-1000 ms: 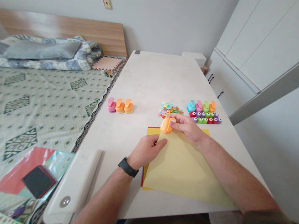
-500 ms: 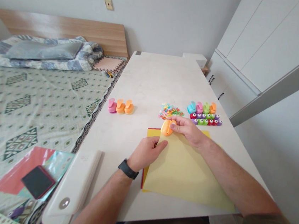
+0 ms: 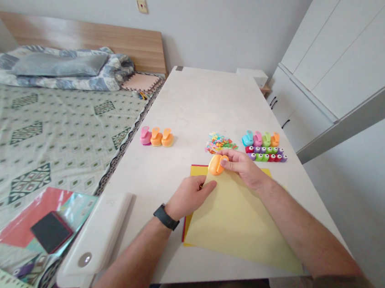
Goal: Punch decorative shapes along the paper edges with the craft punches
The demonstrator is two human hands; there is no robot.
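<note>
My right hand (image 3: 245,168) grips an orange paper punch (image 3: 216,164) at the far corner of a pale yellow paper sheet (image 3: 239,222), thumb pressed on its lever. My left hand (image 3: 190,196), a black watch on the wrist, pinches the sheet's left edge just below the punch. Under the sheet lie a brighter yellow sheet and a red one, only their edges showing. A small heap of coloured paper cut-outs (image 3: 220,143) lies just beyond the punch.
On the white table (image 3: 200,103) stand three punches (image 3: 156,137) at the left and rows of coloured punches (image 3: 264,146) at the right. A white device (image 3: 95,239) sits at the near left corner. A bed (image 3: 42,128) with papers and a dark pad (image 3: 50,231) adjoins the table.
Both hands stay where they were on the punch and sheet. Only the view has shifted slightly.
</note>
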